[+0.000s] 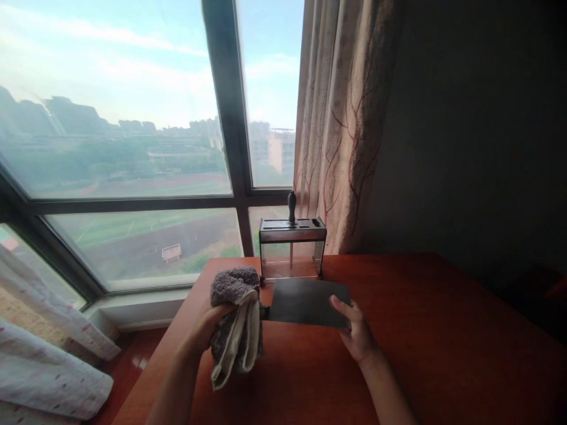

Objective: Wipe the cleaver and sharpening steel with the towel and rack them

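Head view showed my left hand (208, 324) wrapped around a grey towel (237, 324), fingers curled tight through the bunched cloth, which also seemed to cover the handle of a cleaver (305, 302); I could not tell whether the handle itself sat inside that grip. The broad dark blade stuck out to the right, held just above the table (443, 330), flat side facing me. My right hand (357, 336) was at the blade's far end, fingertips resting on its face near the lower corner, fingers loosely spread rather than pinching. Just behind the cleaver stood a knife block (292, 248) with a clear front and one dark handle (292, 206) poking up from its slotted top, near the curtain (341, 118) and the window (133, 118). I judged the main risk to be the right fingertips: they lay close to the blade's edges, and any slide along the steel could carry them onto the sharp side. A second worry was the towel, since a cloth-padded hold can slip or twist, letting the heavy blade tip or drop onto the table. The block stood close enough that a swing of the blade could knock it.
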`<state>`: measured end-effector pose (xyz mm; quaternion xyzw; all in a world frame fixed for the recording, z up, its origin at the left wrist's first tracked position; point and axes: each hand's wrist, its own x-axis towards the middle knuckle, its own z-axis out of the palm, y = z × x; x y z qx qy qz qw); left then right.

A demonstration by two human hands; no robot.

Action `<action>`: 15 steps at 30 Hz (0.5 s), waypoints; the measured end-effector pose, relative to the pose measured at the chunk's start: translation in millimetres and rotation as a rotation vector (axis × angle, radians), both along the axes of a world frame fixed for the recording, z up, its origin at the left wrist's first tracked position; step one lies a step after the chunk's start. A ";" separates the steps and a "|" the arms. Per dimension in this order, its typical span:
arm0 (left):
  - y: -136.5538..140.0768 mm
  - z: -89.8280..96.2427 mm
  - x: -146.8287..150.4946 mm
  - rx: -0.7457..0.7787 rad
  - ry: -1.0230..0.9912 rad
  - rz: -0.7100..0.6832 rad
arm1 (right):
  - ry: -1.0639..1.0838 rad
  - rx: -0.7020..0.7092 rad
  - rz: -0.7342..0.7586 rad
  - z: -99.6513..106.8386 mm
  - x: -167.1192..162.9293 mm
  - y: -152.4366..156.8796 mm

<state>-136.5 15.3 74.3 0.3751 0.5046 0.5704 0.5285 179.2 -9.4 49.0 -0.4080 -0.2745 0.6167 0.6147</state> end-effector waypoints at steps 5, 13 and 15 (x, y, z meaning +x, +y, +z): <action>-0.9 1.3 3.1 -0.139 -0.126 -0.035 | 0.035 -0.055 -0.005 -3.7 1.9 1.6; 7.2 3.9 23.4 -0.053 -0.139 0.262 | -0.082 -0.001 0.073 0.6 -14.4 0.9; 8.6 1.7 25.1 -0.013 -0.156 0.314 | -0.090 0.012 0.084 1.6 -17.0 -0.7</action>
